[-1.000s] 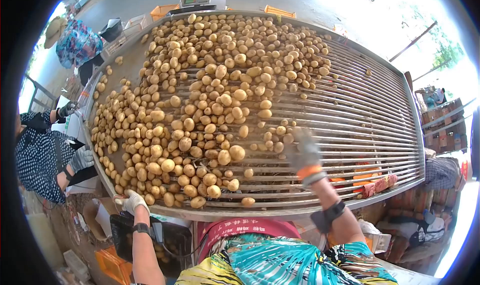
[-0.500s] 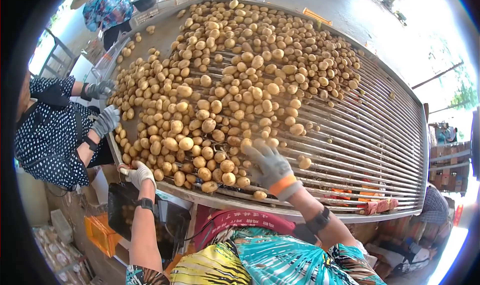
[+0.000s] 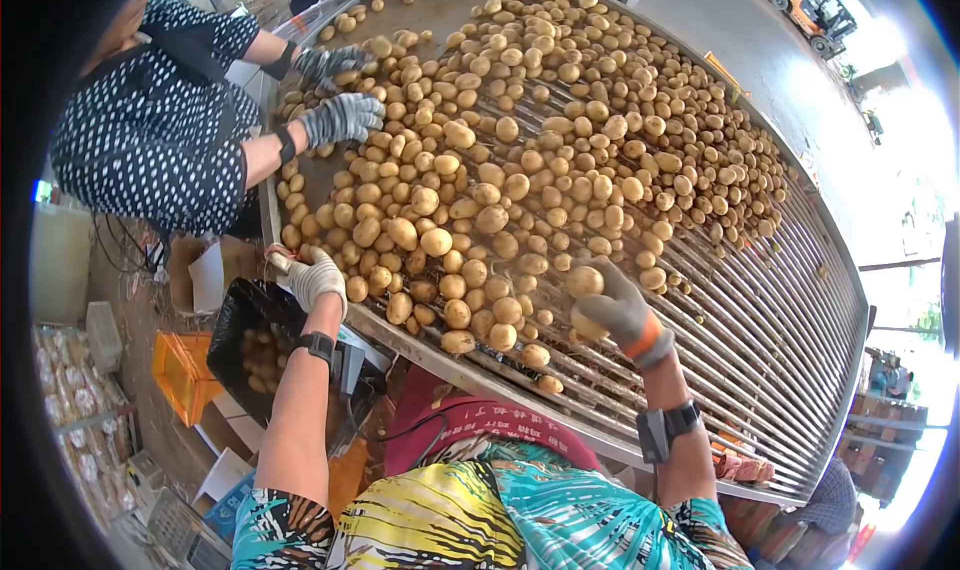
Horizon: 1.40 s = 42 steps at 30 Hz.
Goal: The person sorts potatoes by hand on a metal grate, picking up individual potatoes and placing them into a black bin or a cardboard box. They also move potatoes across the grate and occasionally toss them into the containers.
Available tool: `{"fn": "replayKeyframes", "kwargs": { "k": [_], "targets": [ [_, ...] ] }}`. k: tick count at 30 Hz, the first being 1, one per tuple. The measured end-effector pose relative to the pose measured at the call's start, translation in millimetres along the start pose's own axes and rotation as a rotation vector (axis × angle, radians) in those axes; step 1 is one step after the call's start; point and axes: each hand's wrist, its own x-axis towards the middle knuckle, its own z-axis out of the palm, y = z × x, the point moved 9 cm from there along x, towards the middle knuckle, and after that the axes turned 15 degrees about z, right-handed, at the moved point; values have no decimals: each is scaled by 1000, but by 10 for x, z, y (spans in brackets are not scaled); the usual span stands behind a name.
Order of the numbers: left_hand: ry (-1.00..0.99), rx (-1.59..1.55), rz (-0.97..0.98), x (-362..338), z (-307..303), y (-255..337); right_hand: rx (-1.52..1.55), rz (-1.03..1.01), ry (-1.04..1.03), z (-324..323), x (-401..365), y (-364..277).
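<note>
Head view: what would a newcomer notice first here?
A huge heap of potatoes covers the upper left of a barred metal table. At its near edge the person's gloved right hand holds one potato, the left hand rests at the rim, and a co-worker in a dotted top reaches in at upper left.

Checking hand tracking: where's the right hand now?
Head view, right of centre: right hand grips a potato over the slatted table, beside the pile.

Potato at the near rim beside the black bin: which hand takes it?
Likely left. The left hand sits beside that potato, above the black bin; the right hand is farther off, already gripping a second potato.
</note>
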Motion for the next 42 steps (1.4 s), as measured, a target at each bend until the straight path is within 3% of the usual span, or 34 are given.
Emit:
{"fn": "replayKeyframes", "kwargs": {
  "k": [2, 5, 6, 8, 9, 11, 12, 14, 17, 20, 22, 25, 26, 31, 33, 35, 37, 39, 40, 41, 42],
  "targets": [
    [0, -28, -29, -41, -18, 28, 671, 89, -387, 116, -241, 12],
    [13, -111, -13, -55, -17, 21, 806, 136, -253, 159, -175, 182],
    [20, -89, -8, -102, -87, 117, 680, 153, -59, 167, -82, 292],
    [28, -89, -19, -109, -80, 121, 9, -141, 144, 341, -57, 241],
    [32, -89, -24, -116, -78, 120, -196, -164, 224, 523, -158, 63],
    [30, -56, -10, -111, -101, 133, -542, -338, 167, 869, -288, -80],
    [11, -57, -24, -122, -114, 144, -513, -320, 35, 1054, -280, -63],
    [45, -58, 15, -161, -167, 216, -866, -243, 33, 1281, -220, 96],
    [146, 120, 82, -109, -183, 139, -1158, -385, 56, 1629, -102, 157],
    [200, 43, 78, -85, -190, 87, -1011, -487, -10, 1591, -65, 44],
    [164, 76, 147, -131, -266, 164, -944, -334, -45, 1529, 64, 34],
    [114, 0, 13, -148, -279, 135, -1065, -368, -24, 1638, -2, 39],
    [-41, 16, -87, -148, -123, 59, -1069, -437, -13, 1668, -59, 3],
    [-16, -94, -142, -179, -126, 53, -874, -469, -10, 1551, 42, -60],
    [120, -9, -90, -144, -186, 68, -503, -314, -21, 1373, 251, -56],
    [87, -163, -146, -148, -91, -12, -232, 104, -130, 1316, 370, -97],
    [103, 38, -86, -126, 12, -10, -321, 48, -210, 1468, 333, -252],
    [112, 3, -84, -133, -95, 42, -910, -417, -442, 1941, 82, -411],
    [80, -46, -115, -124, -107, 34, -960, -282, -390, 1918, 159, -270],
    [42, -96, -147, -146, -121, 40, -968, -281, -404, 1924, 163, -237],
    [112, -162, -170, -156, -37, -33, -982, -193, -410, 1889, 204, -147]
  ]
}}
